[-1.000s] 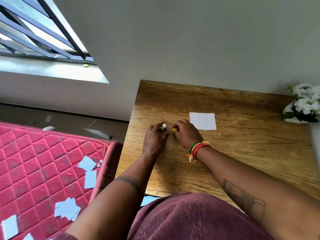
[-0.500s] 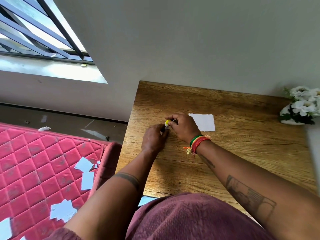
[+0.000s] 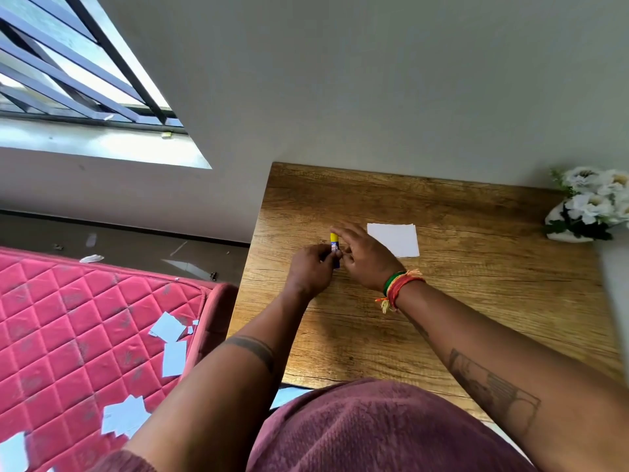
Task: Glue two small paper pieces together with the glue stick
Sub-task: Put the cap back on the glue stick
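Observation:
A small glue stick [image 3: 334,246] with a yellow cap and blue body stands upright over the wooden table [image 3: 476,294]. My left hand [image 3: 311,269] grips its body. My right hand [image 3: 366,257] is beside it, with fingertips at the yellow cap. A white paper piece [image 3: 396,240] lies flat on the table just right of my right hand, partly hidden by it. I cannot tell whether it is one sheet or two stacked.
A white vase of white flowers [image 3: 592,209] stands at the table's far right corner by the wall. Left of the table lies a red quilted mattress [image 3: 68,318] with several loose white paper pieces [image 3: 168,338] on it.
The yellow cap, held apart in my right hand a second ago, now sits on the glue stick. Both hands have lifted a little off the table, with the stick upright.

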A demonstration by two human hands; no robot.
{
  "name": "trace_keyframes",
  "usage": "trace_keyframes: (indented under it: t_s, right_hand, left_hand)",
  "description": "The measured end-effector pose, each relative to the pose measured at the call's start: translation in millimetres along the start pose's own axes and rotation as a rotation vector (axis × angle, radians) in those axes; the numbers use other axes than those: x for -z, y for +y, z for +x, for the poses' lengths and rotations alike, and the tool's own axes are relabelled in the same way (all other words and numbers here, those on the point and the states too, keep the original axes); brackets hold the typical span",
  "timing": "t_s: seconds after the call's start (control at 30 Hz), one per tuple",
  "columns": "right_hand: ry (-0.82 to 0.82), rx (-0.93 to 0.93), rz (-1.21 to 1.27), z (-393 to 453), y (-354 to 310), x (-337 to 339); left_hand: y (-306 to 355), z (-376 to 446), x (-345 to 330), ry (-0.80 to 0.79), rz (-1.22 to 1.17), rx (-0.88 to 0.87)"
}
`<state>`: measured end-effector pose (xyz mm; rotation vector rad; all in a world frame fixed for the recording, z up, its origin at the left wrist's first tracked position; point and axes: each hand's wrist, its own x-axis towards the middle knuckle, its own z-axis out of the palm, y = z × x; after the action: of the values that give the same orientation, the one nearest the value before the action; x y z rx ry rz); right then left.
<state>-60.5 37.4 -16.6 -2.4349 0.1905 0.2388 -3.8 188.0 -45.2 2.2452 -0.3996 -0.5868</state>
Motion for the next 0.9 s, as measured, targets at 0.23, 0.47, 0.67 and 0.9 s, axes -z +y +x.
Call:
trace_keyframes:
  t_s: [0.23,0.47,0.67,0.9]
  right_hand:
    - [-0.065,-0.016,0.031,-2.9,6.3,0.9]
    - [0.001,-0.004,-0.012,1.8,6.6,1.1]
    - [0.004,-0.008,0.007,3.6,10.1,-0.6]
    - [0.039,-0.142,0.308,7.8,14.2,-2.9]
  left_hand:
    - [7.8,3.6,-7.0,-0.007,-0.19,0.136]
    - [11.4,6.9,-9.6,-0.044,-0.215,0.155]
    - [14.6,9.4,-8.9,-0.053,-0.191,0.173]
    - [25.8,15.6,-8.7,0.024,-0.164,0.16]
